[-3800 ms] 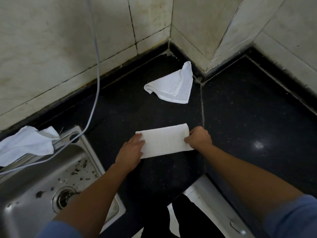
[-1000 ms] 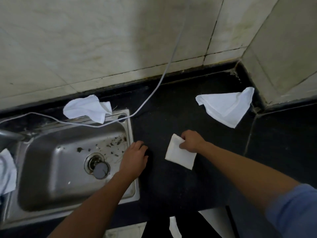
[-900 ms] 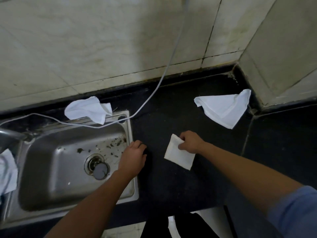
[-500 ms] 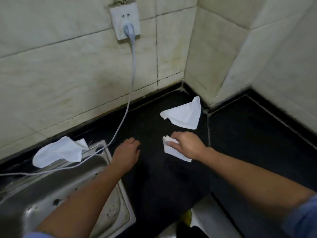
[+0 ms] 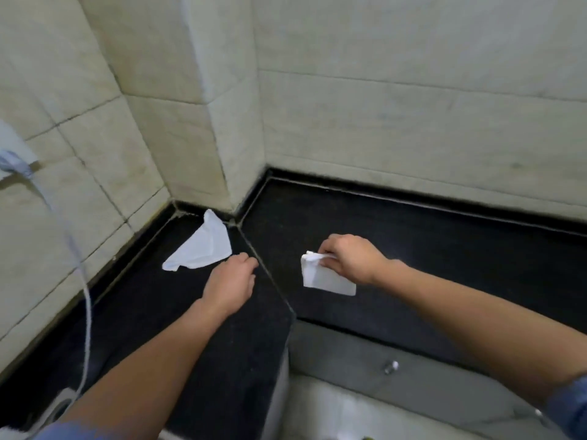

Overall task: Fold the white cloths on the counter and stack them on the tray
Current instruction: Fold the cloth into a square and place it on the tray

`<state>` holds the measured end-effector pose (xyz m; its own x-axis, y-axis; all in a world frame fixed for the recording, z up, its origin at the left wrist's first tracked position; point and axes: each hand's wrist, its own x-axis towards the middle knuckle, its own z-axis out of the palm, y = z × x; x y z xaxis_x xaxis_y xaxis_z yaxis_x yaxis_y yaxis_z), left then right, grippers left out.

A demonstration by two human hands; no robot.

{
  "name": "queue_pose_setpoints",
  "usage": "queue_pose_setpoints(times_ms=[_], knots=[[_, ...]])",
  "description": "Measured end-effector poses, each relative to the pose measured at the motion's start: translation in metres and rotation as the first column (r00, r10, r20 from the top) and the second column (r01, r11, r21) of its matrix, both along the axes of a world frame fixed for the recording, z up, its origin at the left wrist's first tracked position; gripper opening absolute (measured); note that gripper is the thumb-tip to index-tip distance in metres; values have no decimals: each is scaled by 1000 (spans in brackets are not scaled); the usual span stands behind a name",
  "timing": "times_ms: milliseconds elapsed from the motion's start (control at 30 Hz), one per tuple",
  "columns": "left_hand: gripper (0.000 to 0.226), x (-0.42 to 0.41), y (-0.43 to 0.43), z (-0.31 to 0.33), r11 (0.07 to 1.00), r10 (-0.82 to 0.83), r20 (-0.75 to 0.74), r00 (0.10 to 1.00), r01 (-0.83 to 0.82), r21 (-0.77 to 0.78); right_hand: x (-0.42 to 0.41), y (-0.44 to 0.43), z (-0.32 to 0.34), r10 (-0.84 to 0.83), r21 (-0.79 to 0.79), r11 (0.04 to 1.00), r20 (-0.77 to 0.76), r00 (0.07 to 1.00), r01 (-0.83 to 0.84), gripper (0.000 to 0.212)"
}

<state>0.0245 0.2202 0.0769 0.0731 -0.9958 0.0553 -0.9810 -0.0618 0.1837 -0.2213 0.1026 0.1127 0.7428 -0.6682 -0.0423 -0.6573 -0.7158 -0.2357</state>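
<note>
My right hand [image 5: 351, 260] pinches the top edge of a small folded white cloth [image 5: 324, 277], which hangs just above the right section of the black counter [image 5: 444, 249]. A second white cloth [image 5: 203, 247] lies unfolded and crumpled near the corner of the tiled wall. My left hand [image 5: 232, 282] rests on the counter just right of that loose cloth, fingers relaxed and holding nothing. No tray is in view.
A grey cable [image 5: 79, 265] runs down the left wall from a plug [image 5: 16, 163] to the counter's lower left. The counter turns a corner, with a seam [image 5: 266, 274] between its two sections. Below the front edge is a grey cabinet front with a knob [image 5: 390, 366].
The view has swung right, away from the sink. My right hand has carried the folded cloth rightward across the seam. My left hand has moved toward the loose cloth.
</note>
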Motion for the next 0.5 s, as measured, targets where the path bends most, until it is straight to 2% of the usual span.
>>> queue_pose_setpoints(times_ms=[267,500], knots=[[27,-185,-82,28,927,-368,120,922,373,-27,-219,21,23,-384,-71,920,20,923,384,24],[26,-420,-124,38,794,-595,118,795,605,-69,-438,67,33,-622,-113,777,5,783,619,25]])
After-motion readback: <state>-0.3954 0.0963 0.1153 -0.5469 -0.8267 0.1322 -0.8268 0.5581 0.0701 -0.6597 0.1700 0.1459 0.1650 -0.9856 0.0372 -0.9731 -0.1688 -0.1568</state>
